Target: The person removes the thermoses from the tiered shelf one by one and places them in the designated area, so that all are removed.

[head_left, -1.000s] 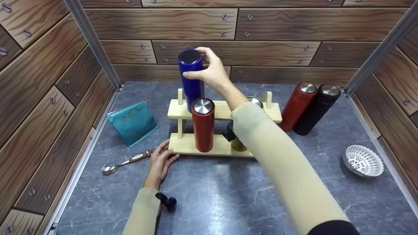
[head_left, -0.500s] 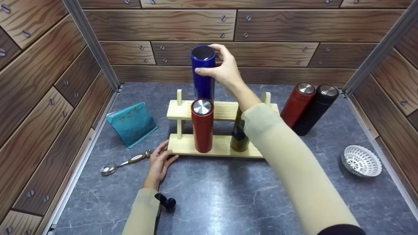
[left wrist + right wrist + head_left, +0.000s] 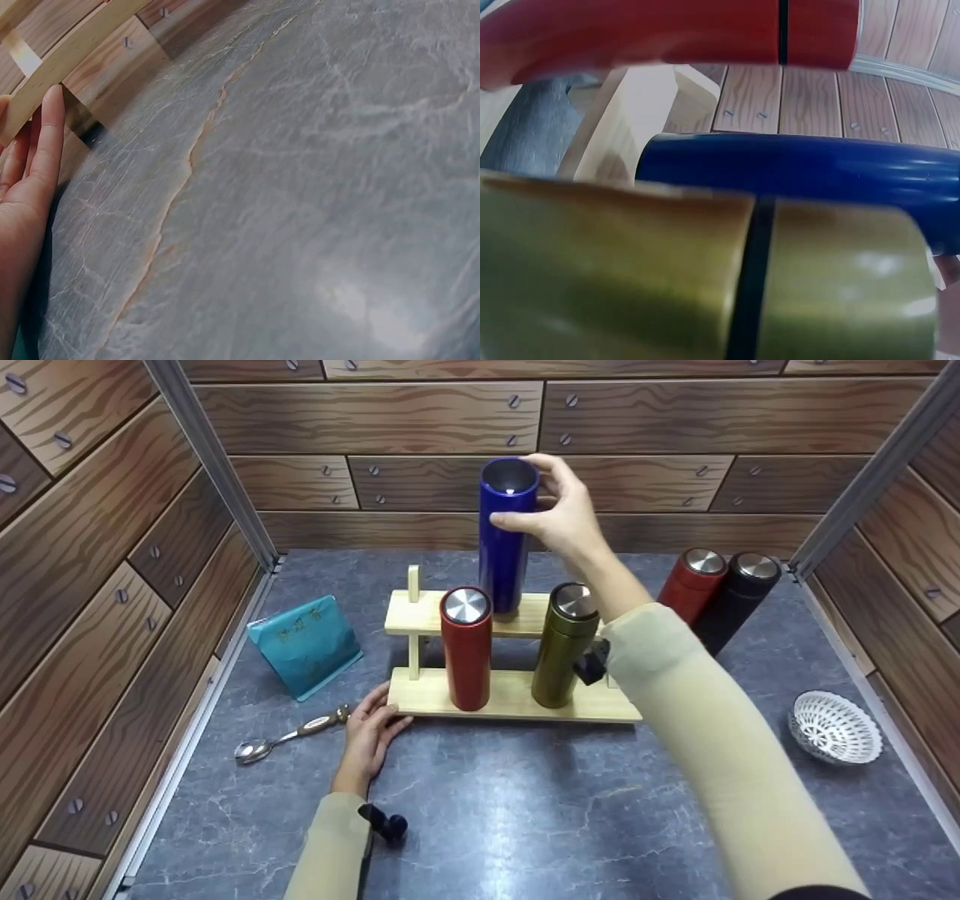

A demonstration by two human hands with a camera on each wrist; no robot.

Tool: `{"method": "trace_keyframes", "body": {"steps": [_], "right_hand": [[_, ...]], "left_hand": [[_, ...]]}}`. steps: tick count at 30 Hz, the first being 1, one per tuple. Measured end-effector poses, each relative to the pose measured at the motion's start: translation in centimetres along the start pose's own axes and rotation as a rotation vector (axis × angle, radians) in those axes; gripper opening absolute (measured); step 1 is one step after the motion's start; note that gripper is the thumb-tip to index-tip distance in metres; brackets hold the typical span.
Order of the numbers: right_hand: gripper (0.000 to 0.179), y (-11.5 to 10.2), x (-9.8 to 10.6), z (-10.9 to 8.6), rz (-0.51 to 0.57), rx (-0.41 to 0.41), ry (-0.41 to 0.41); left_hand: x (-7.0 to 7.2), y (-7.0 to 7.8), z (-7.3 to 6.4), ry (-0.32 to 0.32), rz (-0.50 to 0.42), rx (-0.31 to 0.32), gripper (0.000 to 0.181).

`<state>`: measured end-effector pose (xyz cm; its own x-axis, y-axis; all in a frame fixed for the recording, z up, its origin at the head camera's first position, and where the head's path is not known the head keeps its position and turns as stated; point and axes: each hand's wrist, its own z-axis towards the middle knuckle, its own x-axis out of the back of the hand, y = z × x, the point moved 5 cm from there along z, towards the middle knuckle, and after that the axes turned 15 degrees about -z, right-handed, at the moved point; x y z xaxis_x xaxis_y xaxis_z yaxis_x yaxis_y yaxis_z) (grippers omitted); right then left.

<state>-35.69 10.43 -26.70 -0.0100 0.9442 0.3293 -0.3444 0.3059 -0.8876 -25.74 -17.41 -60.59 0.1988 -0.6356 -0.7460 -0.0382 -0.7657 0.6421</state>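
Observation:
My right hand (image 3: 566, 514) grips a blue thermos flask (image 3: 504, 551) near its dark top, thumb in front. The flask stands upright over the upper shelf of a two-tier wooden rack (image 3: 420, 694); whether its base touches the shelf I cannot tell. On the lower shelf stand a red flask (image 3: 466, 656) and an olive-gold flask (image 3: 564, 649), both with steel lids. At the rack's front left corner, my left hand (image 3: 365, 735) holds the shelf end between thumb and fingers. In the right wrist view the gold flask (image 3: 615, 270) partly covers the blue flask (image 3: 795, 169).
Right of the rack, another red flask (image 3: 690, 585) and a black flask (image 3: 739, 592) stand close together. A white openwork basket (image 3: 834, 727) is at the far right. On the left are a teal pouch (image 3: 306, 649) and a spoon (image 3: 289, 735) with a brown handle.
My right hand has carried the blue flask rightward along the upper shelf, from its left end to behind the gap between the lower flasks. The left hand stays at the corner.

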Motion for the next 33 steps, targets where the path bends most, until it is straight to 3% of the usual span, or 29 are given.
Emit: {"method": "trace_keyframes", "body": {"steps": [5,12,20,27,33], "right_hand": [[0.071,0.4,1.5,-0.3,0.03,0.02,0.026],[0.071,1.0,4.0,-1.1,-0.011,0.002,0.05],[0.068,0.7,5.6,-2.6,0.025,-0.014,0.076],[0.07,2.5,7.1,-3.0,0.02,-0.031,0.08],[0.07,2.6,8.7,-3.9,0.013,-0.042,0.128]], "left_hand": [[0.0,-0.1,0.0,-0.004,0.004,0.0,0.05],[0.1,-0.1,0.0,-0.007,0.001,0.002,0.05],[0.0,-0.1,-0.1,-0.018,-0.009,0.002,0.051],[0.2,-0.1,-0.1,-0.003,-0.006,-0.003,0.05],[0.2,0.0,0.0,0.002,-0.004,-0.007,0.051]]}}
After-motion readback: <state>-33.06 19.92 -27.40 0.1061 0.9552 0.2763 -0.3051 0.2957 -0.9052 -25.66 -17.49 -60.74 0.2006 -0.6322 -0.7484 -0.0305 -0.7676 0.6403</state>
